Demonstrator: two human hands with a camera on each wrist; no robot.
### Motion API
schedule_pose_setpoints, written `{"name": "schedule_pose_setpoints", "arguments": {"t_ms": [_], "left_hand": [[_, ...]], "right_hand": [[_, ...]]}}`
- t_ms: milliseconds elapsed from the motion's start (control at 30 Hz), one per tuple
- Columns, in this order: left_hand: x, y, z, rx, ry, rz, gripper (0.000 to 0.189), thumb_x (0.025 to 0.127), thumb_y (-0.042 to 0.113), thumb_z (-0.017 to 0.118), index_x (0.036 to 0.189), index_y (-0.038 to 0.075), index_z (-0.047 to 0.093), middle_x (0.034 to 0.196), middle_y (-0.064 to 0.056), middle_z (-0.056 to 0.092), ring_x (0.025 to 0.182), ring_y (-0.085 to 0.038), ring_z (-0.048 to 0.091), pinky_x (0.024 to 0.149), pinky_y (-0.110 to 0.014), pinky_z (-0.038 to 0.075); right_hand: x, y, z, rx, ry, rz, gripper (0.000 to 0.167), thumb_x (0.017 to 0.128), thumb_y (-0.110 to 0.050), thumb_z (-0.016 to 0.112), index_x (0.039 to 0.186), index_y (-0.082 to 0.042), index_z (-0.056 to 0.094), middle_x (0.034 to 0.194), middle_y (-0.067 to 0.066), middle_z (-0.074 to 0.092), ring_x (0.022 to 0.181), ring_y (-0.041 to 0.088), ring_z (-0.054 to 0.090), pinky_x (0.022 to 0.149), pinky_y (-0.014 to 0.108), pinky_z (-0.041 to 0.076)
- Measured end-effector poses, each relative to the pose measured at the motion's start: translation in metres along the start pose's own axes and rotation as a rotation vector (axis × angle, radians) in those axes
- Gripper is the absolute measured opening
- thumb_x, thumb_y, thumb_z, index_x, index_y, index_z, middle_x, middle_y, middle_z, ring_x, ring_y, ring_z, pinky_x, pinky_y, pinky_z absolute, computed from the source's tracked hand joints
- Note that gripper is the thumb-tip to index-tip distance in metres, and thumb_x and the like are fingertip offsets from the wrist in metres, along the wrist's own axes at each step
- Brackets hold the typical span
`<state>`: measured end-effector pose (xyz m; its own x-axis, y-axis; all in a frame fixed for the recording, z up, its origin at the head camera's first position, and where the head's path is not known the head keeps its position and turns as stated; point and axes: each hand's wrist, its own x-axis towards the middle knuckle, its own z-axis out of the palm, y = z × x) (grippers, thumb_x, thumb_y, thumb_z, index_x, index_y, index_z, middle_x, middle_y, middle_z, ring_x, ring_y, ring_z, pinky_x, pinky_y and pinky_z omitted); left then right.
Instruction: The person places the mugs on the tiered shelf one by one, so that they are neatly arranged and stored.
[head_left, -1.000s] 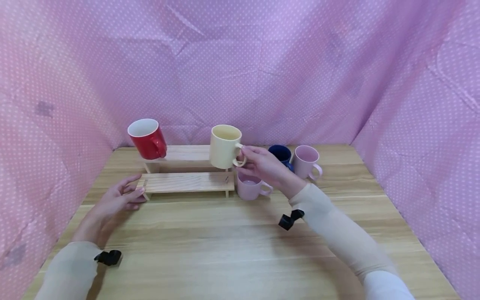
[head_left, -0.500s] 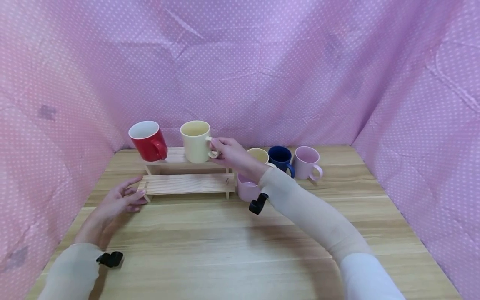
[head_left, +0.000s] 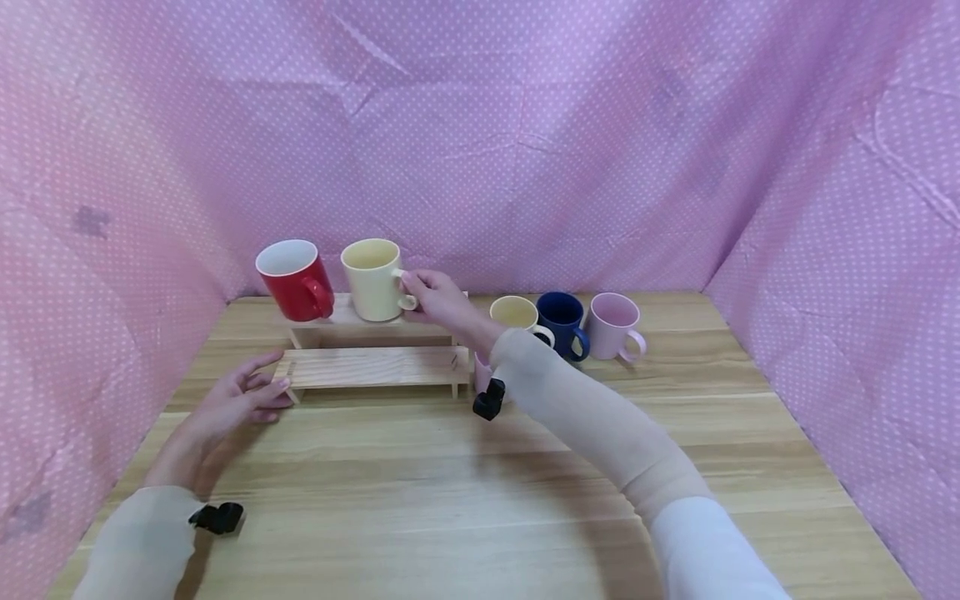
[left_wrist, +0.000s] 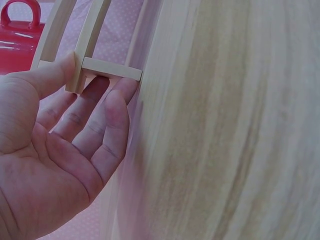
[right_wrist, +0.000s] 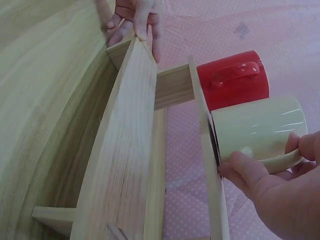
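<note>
My right hand (head_left: 447, 307) pinches the handle of a pale yellow mug (head_left: 370, 286) over the upper board of a two-tier wooden rack (head_left: 375, 367). In the right wrist view the mug's base is right at that board, with a thin dark gap along part of it. Just left of it, a red mug (head_left: 288, 292) with a white inside stands on the same board, handle turned right. My left hand (head_left: 238, 394) holds the rack's left end. The left wrist view shows its thumb on the lower board's edge (left_wrist: 82, 65) and the fingers curled beneath.
Right of the rack, on the wooden table (head_left: 420, 492), stand a second yellow mug (head_left: 513, 312), a dark blue mug (head_left: 559, 321) and a pink mug (head_left: 609, 325). Another pink mug (head_left: 482, 375) is mostly hidden behind my right forearm. Pink dotted cloth (head_left: 480, 150) hangs around the table.
My right hand has carried the yellow mug left, over the upper board to beside the red mug. The second yellow mug has come into sight. My left hand stays at the rack.
</note>
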<state>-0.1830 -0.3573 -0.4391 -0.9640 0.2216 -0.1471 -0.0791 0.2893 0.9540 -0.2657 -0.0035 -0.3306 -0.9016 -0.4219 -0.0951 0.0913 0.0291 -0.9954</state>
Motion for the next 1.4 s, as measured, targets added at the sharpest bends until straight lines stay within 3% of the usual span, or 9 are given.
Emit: {"name": "schedule_pose_setpoints", "arguments": {"t_ms": [200, 300, 433, 600, 933, 1167, 1400], "left_hand": [[0.002, 0.0, -0.001, -0.006, 0.003, -0.015, 0.075, 0.104, 0.023, 0.06, 0.161, 0.003, 0.015, 0.111, 0.002, 0.068, 0.096, -0.014, 0.072, 0.077, -0.034, 0.061], [0.002, -0.001, -0.001, 0.011, 0.007, -0.018, 0.075, 0.104, 0.024, 0.061, 0.161, 0.004, 0.016, 0.111, -0.002, 0.067, 0.096, -0.015, 0.072, 0.077, -0.035, 0.061], [0.0, -0.001, -0.002, 0.034, 0.014, -0.022, 0.076, 0.104, 0.025, 0.062, 0.162, 0.006, 0.018, 0.112, -0.008, 0.065, 0.096, -0.016, 0.073, 0.077, -0.035, 0.061], [-0.001, -0.001, -0.003, 0.033, 0.02, -0.03, 0.076, 0.104, 0.025, 0.061, 0.162, 0.007, 0.017, 0.111, -0.004, 0.066, 0.096, -0.016, 0.073, 0.077, -0.035, 0.061], [0.005, -0.001, -0.003, 0.043, 0.013, -0.024, 0.077, 0.104, 0.028, 0.061, 0.162, 0.008, 0.016, 0.117, -0.012, 0.065, 0.097, -0.015, 0.072, 0.079, -0.035, 0.061], [0.007, -0.002, -0.006, 0.027, 0.027, -0.002, 0.075, 0.104, 0.025, 0.061, 0.162, 0.005, 0.016, 0.112, -0.002, 0.067, 0.096, -0.015, 0.072, 0.078, -0.034, 0.061], [0.004, -0.001, -0.002, 0.002, 0.018, -0.012, 0.076, 0.104, 0.024, 0.061, 0.161, 0.003, 0.015, 0.113, -0.004, 0.068, 0.096, -0.016, 0.072, 0.078, -0.036, 0.061]], "right_hand": [[0.006, 0.008, 0.01, -0.049, 0.008, -0.06, 0.034, 0.111, -0.026, 0.044, 0.114, 0.004, 0.059, 0.116, 0.01, 0.056, 0.117, 0.023, 0.059, 0.101, 0.037, 0.052], [0.005, 0.015, 0.016, -0.057, 0.026, -0.11, 0.034, 0.111, -0.025, 0.044, 0.118, 0.005, 0.06, 0.117, 0.011, 0.057, 0.122, 0.023, 0.058, 0.101, 0.036, 0.052], [0.002, 0.02, 0.025, -0.084, 0.077, -0.161, 0.035, 0.11, -0.026, 0.046, 0.123, 0.002, 0.061, 0.124, 0.01, 0.06, 0.124, 0.022, 0.057, 0.098, 0.034, 0.054], [0.0, 0.021, 0.032, -0.156, 0.121, -0.192, 0.037, 0.11, -0.03, 0.046, 0.127, -0.001, 0.062, 0.131, 0.012, 0.062, 0.126, 0.025, 0.058, 0.097, 0.036, 0.054], [0.002, 0.021, 0.028, -0.206, 0.144, -0.191, 0.039, 0.11, -0.036, 0.045, 0.126, -0.005, 0.063, 0.128, 0.008, 0.064, 0.125, 0.027, 0.058, 0.097, 0.036, 0.054], [0.006, 0.019, 0.03, -0.182, 0.128, -0.184, 0.039, 0.11, -0.035, 0.045, 0.128, -0.005, 0.063, 0.133, 0.009, 0.062, 0.129, 0.023, 0.056, 0.099, 0.034, 0.052], [0.002, 0.021, 0.03, -0.126, 0.13, -0.15, 0.037, 0.11, -0.033, 0.046, 0.126, -0.004, 0.063, 0.132, 0.008, 0.063, 0.127, 0.022, 0.056, 0.1, 0.034, 0.052]]}}
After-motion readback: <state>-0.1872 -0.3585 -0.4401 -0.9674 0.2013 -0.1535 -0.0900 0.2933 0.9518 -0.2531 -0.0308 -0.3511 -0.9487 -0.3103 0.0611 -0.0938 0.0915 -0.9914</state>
